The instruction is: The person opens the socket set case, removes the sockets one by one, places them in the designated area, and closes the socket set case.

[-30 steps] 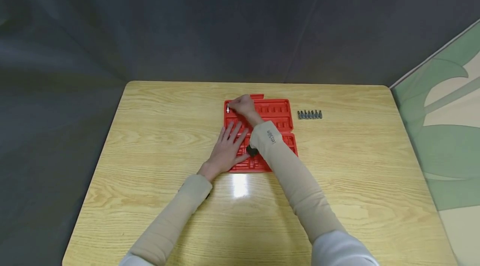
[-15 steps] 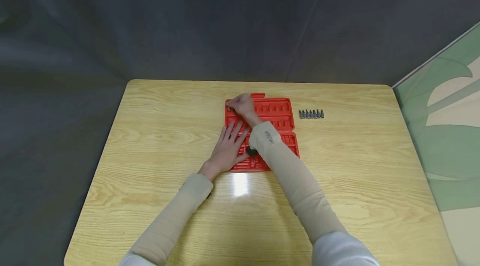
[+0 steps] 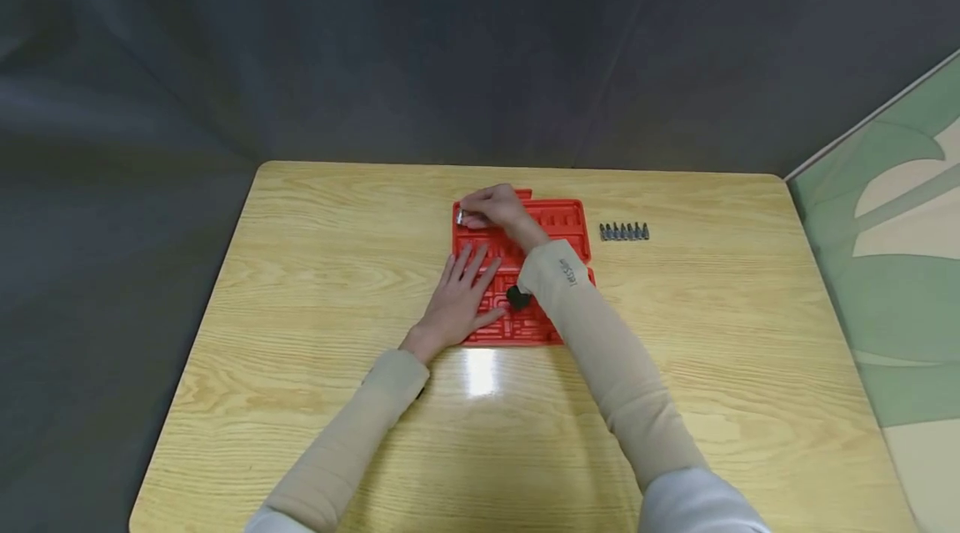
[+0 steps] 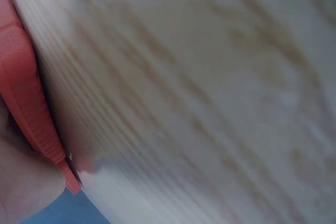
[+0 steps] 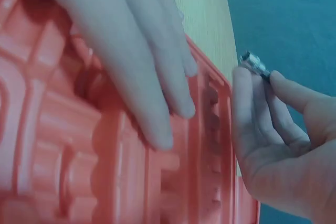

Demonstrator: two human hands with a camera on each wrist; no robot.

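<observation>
A red moulded tool case (image 3: 558, 224) lies open on the wooden table (image 3: 315, 266). My left hand (image 3: 461, 299) lies flat on the case's left half with straight fingers (image 5: 157, 77), and the case edge (image 4: 26, 108) shows in the left wrist view. My right hand (image 3: 495, 208) is at the case's far left corner and pinches a small silver metal piece (image 5: 253, 62) between thumb and fingers. That silver piece (image 3: 460, 217) sticks out at the fingertips over the case (image 5: 79, 145).
A row of several dark screwdriver bits (image 3: 624, 231) lies on the table to the right of the case. A black object (image 3: 517, 297) sits by my right wrist. A grey backdrop stands behind the table, and a green patterned surface (image 3: 892, 266) lies to the right.
My right hand has shifted slightly right at the case's far corner, and the silver piece shows in its fingers again. The left hand has stayed flat on the case.
</observation>
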